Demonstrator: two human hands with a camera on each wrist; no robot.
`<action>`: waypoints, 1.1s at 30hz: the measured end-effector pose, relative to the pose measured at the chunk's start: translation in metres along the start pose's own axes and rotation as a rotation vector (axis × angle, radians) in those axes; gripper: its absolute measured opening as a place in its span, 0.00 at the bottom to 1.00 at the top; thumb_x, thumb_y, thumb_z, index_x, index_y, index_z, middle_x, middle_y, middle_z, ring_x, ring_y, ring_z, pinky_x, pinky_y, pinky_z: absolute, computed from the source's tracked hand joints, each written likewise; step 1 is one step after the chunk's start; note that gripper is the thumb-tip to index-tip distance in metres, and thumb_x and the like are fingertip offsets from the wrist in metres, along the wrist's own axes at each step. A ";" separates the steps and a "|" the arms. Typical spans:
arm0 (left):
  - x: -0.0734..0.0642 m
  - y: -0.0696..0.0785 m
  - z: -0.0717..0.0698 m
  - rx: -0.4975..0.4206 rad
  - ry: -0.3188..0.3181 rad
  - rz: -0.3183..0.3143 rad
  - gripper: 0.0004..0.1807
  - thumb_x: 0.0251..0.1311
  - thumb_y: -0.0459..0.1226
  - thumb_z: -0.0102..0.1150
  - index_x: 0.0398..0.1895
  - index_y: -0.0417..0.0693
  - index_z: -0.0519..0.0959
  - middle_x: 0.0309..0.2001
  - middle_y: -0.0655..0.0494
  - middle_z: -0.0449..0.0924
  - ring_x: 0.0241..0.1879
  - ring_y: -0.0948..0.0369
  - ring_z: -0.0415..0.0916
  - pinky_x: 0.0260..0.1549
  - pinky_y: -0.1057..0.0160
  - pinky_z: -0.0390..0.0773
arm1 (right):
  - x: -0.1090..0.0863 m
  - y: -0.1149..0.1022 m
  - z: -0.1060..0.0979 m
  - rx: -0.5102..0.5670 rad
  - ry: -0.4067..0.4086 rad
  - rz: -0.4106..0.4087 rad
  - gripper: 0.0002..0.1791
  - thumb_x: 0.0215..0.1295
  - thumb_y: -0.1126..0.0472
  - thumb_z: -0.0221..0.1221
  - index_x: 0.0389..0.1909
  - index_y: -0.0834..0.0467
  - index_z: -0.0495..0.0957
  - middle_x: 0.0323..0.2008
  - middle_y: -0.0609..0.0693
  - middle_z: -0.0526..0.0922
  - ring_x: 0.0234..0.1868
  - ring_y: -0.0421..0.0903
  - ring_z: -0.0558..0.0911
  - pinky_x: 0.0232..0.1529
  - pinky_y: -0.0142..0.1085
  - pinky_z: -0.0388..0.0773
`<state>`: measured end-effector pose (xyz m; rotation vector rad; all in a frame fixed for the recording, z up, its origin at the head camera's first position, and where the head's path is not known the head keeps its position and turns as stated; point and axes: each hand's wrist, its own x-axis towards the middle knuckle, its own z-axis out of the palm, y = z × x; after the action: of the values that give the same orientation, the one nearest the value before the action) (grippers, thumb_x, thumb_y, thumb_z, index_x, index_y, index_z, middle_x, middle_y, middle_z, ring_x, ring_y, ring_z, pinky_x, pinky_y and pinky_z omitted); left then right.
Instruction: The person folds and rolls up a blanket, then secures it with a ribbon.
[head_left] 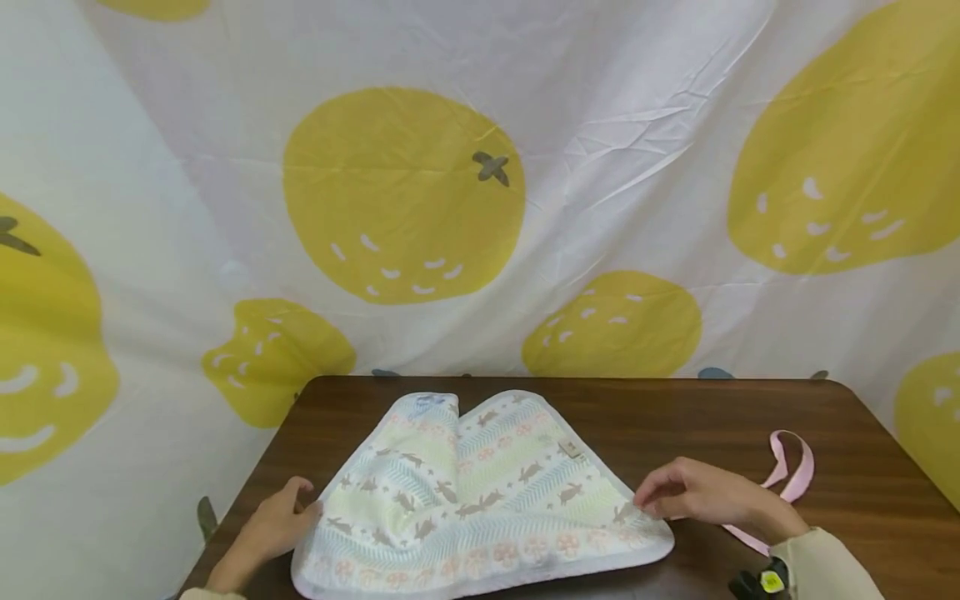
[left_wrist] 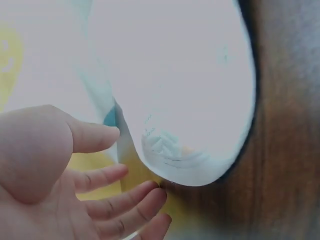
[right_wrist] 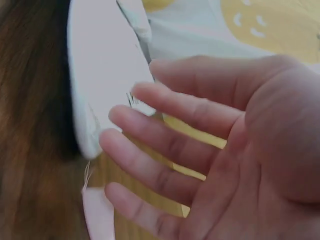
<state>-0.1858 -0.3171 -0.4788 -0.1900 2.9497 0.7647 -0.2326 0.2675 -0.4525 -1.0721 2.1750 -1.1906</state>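
Note:
A pale cloth [head_left: 517,492] printed with brown rabbits, pink mushrooms and pastel stripes lies on the dark wooden table, with a raised fold down its middle. A small tag [head_left: 572,450] shows near its right edge. Beside the cloth's left edge is my left hand [head_left: 273,525]; the left wrist view shows its fingers spread and loosely bent, with nothing between them. My right hand [head_left: 708,496] is at the right corner, its fingers loosely extended by the edge [right_wrist: 90,115] and not pinching it. A pink ribbon [head_left: 798,479] trails beyond that corner, where thin strands [right_wrist: 87,175] show.
The brown table [head_left: 750,417] reaches back to a white hanging curtain [head_left: 600,50] printed with large yellow fruit. Part of the ribbon lies behind my right wrist. A dark device with a yellow label [head_left: 770,581] sits at the right sleeve.

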 end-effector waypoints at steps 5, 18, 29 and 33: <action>0.011 0.005 0.000 -0.028 -0.010 0.024 0.22 0.66 0.40 0.55 0.56 0.33 0.71 0.37 0.45 0.81 0.38 0.49 0.80 0.35 0.49 0.79 | 0.026 -0.011 0.001 -0.111 0.063 0.107 0.12 0.67 0.62 0.61 0.45 0.66 0.82 0.42 0.55 0.86 0.41 0.37 0.80 0.41 0.32 0.78; 0.041 0.019 0.005 -0.115 -0.031 0.004 0.21 0.68 0.41 0.54 0.56 0.34 0.72 0.43 0.43 0.80 0.41 0.51 0.78 0.39 0.51 0.78 | 0.083 -0.014 0.006 -0.103 0.291 0.379 0.16 0.64 0.61 0.63 0.50 0.66 0.80 0.45 0.55 0.85 0.45 0.49 0.82 0.45 0.49 0.81; 0.048 0.029 0.010 -0.236 -0.030 -0.080 0.25 0.69 0.41 0.54 0.61 0.32 0.68 0.48 0.37 0.77 0.45 0.48 0.76 0.45 0.45 0.76 | 0.104 0.002 0.018 0.001 0.470 0.565 0.22 0.64 0.59 0.62 0.55 0.68 0.76 0.52 0.61 0.81 0.49 0.53 0.80 0.41 0.47 0.81; 0.052 0.028 0.014 -0.262 -0.032 -0.092 0.27 0.69 0.42 0.54 0.62 0.30 0.67 0.49 0.35 0.76 0.45 0.47 0.76 0.46 0.45 0.76 | 0.108 0.004 0.021 0.003 0.527 0.566 0.24 0.63 0.60 0.63 0.56 0.69 0.75 0.53 0.63 0.80 0.51 0.55 0.80 0.45 0.48 0.80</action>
<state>-0.2404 -0.2911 -0.4832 -0.3247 2.7796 1.1261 -0.2854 0.1717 -0.4686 -0.0898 2.6012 -1.2829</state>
